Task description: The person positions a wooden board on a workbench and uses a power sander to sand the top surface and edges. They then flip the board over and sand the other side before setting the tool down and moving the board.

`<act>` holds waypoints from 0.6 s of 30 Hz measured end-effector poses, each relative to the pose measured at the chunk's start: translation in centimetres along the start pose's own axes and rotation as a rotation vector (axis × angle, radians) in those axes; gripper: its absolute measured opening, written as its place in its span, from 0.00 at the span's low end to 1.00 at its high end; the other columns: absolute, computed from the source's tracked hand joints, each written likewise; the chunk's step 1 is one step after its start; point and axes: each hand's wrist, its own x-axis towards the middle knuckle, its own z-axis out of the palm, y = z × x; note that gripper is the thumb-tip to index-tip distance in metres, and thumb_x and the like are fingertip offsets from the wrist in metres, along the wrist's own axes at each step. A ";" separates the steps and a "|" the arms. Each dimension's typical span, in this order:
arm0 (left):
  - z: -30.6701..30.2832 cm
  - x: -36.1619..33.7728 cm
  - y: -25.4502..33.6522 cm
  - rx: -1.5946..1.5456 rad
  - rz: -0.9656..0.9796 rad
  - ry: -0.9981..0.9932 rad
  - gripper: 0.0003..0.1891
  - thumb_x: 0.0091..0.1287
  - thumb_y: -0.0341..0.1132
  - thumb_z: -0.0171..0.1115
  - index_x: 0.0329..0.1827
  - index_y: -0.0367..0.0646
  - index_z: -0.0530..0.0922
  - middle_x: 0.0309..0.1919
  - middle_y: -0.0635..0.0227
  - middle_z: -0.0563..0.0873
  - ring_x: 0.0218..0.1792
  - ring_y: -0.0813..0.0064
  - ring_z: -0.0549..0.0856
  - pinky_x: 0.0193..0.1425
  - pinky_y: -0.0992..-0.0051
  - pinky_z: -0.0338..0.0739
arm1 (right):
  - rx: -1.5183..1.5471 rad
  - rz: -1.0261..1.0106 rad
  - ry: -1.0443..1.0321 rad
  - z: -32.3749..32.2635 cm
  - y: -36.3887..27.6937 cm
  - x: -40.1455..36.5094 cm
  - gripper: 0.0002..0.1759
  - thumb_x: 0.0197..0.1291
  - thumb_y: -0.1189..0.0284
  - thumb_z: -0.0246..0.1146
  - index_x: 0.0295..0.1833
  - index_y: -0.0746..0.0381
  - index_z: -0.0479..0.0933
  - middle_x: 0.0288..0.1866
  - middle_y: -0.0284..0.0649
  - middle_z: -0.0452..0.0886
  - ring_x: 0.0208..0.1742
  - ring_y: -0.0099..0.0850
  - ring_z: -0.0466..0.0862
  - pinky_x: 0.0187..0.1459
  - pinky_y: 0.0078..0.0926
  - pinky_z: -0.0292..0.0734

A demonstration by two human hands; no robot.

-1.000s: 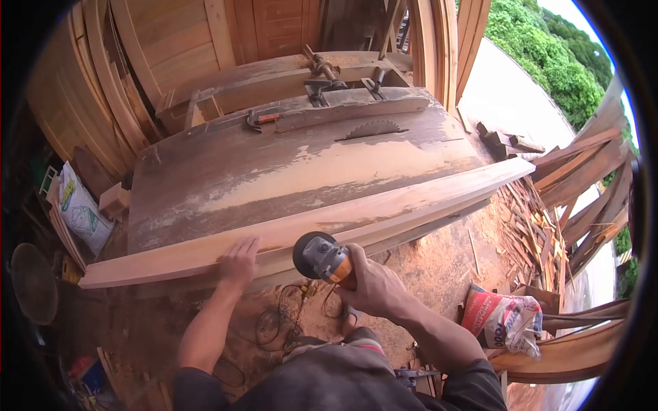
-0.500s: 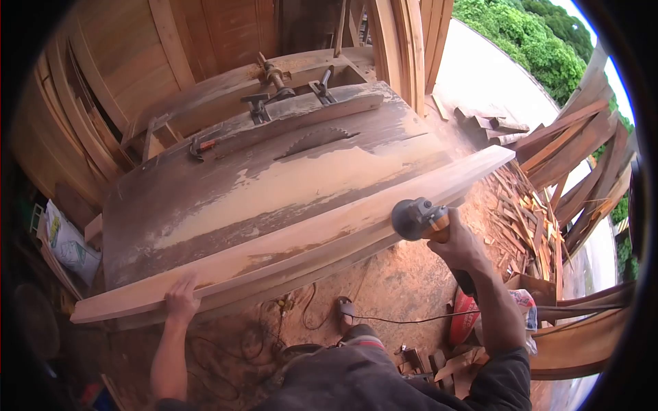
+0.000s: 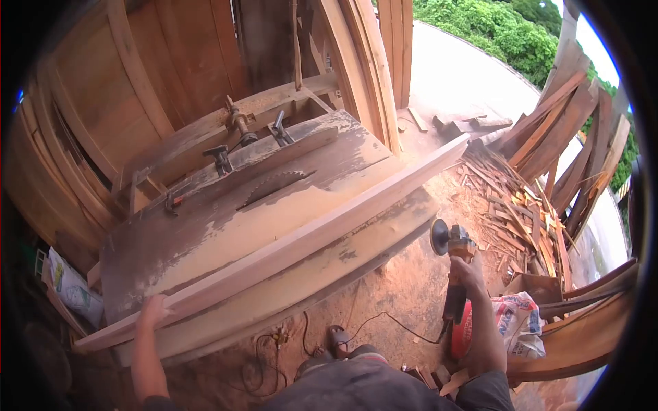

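A long pale wooden board [image 3: 274, 260] lies diagonally across the dusty saw table [image 3: 329, 281]. My left hand [image 3: 153, 312] grips the board near its left end, fingers over the far edge. In my right hand [image 3: 467, 269] is an angle grinder [image 3: 455, 241] with a round disc, held in the air off the table's right front corner, apart from the board. Its dark body points down toward me. A saw blade [image 3: 274, 186] rises through the tabletop behind the board.
Clamps [image 3: 219, 159] hold a wooden fence at the back. Scrap wood [image 3: 521, 219] is piled on the right, beside a sack [image 3: 514, 322]. A cord [image 3: 394, 316] crosses the dusty floor near my foot. Another sack [image 3: 72, 291] stands left; planks lean behind.
The board has moved back on the table and now shows a narrower face. The grinder has come away from the board, down and right. My left hand has shifted left, and the view has turned.
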 end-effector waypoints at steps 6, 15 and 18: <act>0.8 7.6 20.8 -0.087 0.365 0.025 0.36 0.54 0.58 0.81 0.60 0.43 0.88 0.48 0.48 0.93 0.50 0.47 0.91 0.57 0.56 0.84 | -0.095 0.047 -0.093 0.8 1.4 -6.0 0.34 0.57 0.72 0.76 0.66 0.66 0.67 0.52 0.43 0.82 0.48 0.30 0.85 0.48 0.31 0.84; 1.9 9.5 37.9 -0.128 0.373 0.000 0.29 0.66 0.45 0.75 0.71 0.54 0.82 0.60 0.52 0.90 0.61 0.45 0.88 0.66 0.51 0.81 | -0.378 -0.262 -0.178 0.0 -5.1 -2.0 0.36 0.57 0.72 0.74 0.68 0.64 0.64 0.51 0.42 0.82 0.47 0.31 0.85 0.48 0.34 0.83; 3.0 6.8 39.2 -0.082 0.336 0.018 0.30 0.68 0.41 0.74 0.74 0.56 0.80 0.60 0.53 0.90 0.62 0.46 0.87 0.68 0.51 0.81 | -0.398 -0.330 -0.281 0.6 -7.3 0.6 0.38 0.58 0.71 0.74 0.70 0.62 0.63 0.53 0.44 0.83 0.51 0.34 0.86 0.51 0.36 0.83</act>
